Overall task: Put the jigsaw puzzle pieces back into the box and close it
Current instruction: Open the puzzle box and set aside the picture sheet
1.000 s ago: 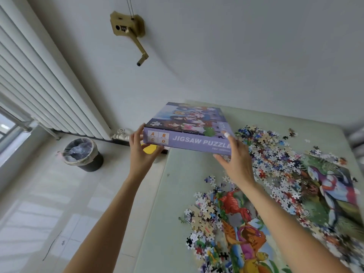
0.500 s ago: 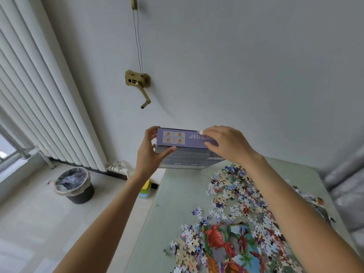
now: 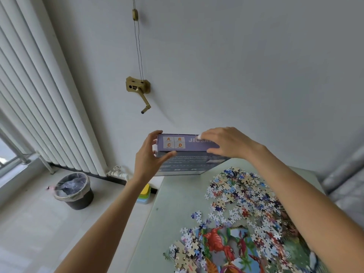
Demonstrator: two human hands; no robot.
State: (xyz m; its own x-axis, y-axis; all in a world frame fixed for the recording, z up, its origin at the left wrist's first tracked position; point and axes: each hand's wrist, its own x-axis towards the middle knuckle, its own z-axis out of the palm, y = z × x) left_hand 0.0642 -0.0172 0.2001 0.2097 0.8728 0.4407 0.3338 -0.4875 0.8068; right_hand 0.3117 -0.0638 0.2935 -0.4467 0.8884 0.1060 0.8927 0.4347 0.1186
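- Currently lifted clear of the table: puzzle box, closed, tipped so its purple side panel with squares A, B, C, D faces the camera and its dark underside shows below
- Left hand: gripping the box's left end, fingers curled over the top corner, thumb pressed along the lower edge
- Right hand: gripping the box's right part, fingers draped over the top edge and covering most of the printed word, thumb beneath
- Loose puzzle pieces: scattered in a wide heap on the table's right half, below and to the right of the box, apart from it
- Assembled puzzle section with a red dinosaur: flat on the table's near edge, ringed by loose pieces
- Bin with a plastic liner: on the floor at left, near the white radiator
- Stacked coloured containers: on the floor beside the table's far left corner
- Brass crank on the wall, thin cord running up from it
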